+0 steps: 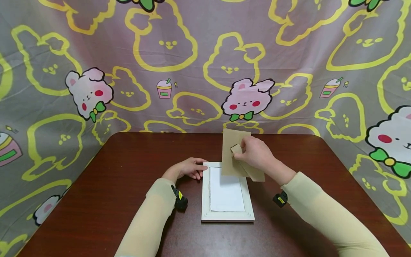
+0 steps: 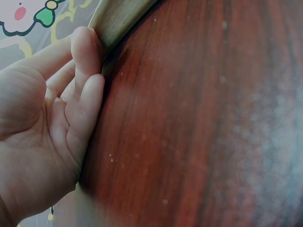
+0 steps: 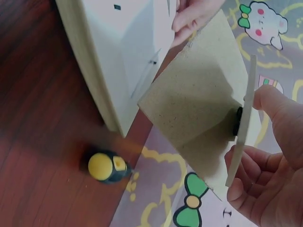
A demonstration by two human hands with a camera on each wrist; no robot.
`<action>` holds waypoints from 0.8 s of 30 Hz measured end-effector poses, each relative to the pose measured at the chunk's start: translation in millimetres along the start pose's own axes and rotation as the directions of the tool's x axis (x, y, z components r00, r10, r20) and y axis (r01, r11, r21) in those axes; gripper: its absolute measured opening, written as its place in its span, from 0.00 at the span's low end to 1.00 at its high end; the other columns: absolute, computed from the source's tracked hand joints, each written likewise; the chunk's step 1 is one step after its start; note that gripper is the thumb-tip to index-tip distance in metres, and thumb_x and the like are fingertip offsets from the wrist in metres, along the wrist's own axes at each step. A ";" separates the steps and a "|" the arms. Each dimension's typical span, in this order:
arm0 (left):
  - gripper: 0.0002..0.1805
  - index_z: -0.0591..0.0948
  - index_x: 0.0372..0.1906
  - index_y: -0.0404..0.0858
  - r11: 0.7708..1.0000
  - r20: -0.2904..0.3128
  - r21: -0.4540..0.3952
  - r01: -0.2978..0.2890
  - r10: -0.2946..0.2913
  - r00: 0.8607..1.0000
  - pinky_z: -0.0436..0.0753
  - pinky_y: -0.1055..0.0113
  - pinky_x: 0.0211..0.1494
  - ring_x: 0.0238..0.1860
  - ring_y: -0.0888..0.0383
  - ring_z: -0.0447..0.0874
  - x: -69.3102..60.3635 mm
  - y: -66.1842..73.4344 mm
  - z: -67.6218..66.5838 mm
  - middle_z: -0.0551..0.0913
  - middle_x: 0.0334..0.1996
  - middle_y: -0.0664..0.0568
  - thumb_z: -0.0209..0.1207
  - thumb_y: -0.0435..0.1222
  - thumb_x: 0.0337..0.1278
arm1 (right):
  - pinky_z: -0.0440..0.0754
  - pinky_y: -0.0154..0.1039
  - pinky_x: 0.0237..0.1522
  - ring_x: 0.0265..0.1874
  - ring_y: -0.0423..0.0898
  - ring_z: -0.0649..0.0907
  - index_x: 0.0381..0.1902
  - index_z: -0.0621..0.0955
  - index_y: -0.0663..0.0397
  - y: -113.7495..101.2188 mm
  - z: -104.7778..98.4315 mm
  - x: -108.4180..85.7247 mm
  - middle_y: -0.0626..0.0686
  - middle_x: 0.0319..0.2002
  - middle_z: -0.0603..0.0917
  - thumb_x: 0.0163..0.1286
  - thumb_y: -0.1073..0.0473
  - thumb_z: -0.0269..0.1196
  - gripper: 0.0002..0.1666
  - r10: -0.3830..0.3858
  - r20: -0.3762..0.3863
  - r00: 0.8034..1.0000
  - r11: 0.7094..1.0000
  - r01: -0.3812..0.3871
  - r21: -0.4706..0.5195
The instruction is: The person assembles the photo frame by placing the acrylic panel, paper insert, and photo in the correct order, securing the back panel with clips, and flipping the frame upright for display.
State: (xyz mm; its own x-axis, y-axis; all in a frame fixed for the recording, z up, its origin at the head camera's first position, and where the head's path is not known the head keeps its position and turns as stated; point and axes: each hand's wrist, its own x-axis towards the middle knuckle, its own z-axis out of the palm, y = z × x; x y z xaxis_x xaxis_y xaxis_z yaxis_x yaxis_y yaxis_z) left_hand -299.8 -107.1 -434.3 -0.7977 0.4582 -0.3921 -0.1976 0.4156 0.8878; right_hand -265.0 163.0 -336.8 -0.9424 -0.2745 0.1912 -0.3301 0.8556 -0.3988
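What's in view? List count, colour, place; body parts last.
picture frame: 1, white, on table
panel: 1, white, inside frame
backing board: 1, tan, raised above frame
stand leg: 1, tan, on board
unclear object: 1, yellow and black, beside frame
wrist devices: 2, black and yellow, at sleeves
table: 1, reddish brown, under frame
backdrop: 1, grey-pink and yellow, around table
sleeves: 2, cream, left and right foreground
left hand: 1, touching frame's left edge
right hand: 1, pinching stand leg

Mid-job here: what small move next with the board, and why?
Probably square the board over the frame: the right grip holds it by its stand, tilted and askew to the frame, while the sheet lies in the frame and the left grip touches its edge, so could steady it.
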 end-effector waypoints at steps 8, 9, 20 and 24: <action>0.26 0.70 0.67 0.38 1.000 0.001 -0.004 -0.004 0.004 1.000 0.78 0.69 0.26 0.18 0.62 0.78 -0.1 -0.2 0.1 0.78 0.21 0.50 0.58 0.40 0.68 | 0.68 0.39 0.22 0.21 0.46 0.73 0.27 0.75 0.56 -13.7 11.1 0.9 0.51 0.21 0.72 0.54 0.51 0.73 0.20 -0.014 0.038 0.999 1.000 0.014 0.000; 0.26 0.71 0.67 0.38 1.000 0.001 -0.004 -0.004 0.004 1.000 0.78 0.69 0.26 0.18 0.62 0.78 0.0 -0.1 0.1 0.78 0.21 0.50 0.58 0.40 0.68 | 0.68 0.38 0.22 0.21 0.45 0.73 0.26 0.74 0.56 -14.7 12.3 1.0 0.50 0.20 0.72 0.54 0.51 0.73 0.20 -0.018 0.037 0.999 1.000 0.018 -0.002; 0.25 0.71 0.67 0.37 1.000 0.009 -0.006 -0.005 0.005 1.000 0.78 0.69 0.25 0.18 0.62 0.78 1.0 -0.8 -1.1 0.78 0.21 0.50 0.57 0.39 0.68 | 0.68 0.37 0.20 0.18 0.44 0.73 0.27 0.74 0.56 -29.3 22.3 1.2 0.49 0.19 0.72 0.54 0.50 0.73 0.21 -0.061 0.056 0.997 0.998 0.061 0.004; 0.26 0.70 0.68 0.37 1.000 0.010 -0.012 -0.005 0.005 1.000 0.78 0.69 0.25 0.18 0.62 0.78 3.1 -2.4 -1.4 0.78 0.21 0.50 0.57 0.40 0.68 | 0.68 0.37 0.20 0.17 0.43 0.73 0.26 0.74 0.56 -33.3 26.9 1.4 0.49 0.19 0.73 0.55 0.48 0.73 0.22 -0.058 0.084 0.995 0.998 0.060 -0.017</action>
State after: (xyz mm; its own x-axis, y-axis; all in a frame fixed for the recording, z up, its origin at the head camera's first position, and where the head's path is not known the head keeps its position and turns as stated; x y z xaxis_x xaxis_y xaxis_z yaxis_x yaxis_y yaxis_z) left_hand -302.6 -107.8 -437.3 -0.7928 0.4683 -0.3901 -0.2003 0.4043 0.8924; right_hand -256.7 122.3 -347.4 -0.9228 -0.3596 0.1385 -0.3850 0.8449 -0.3713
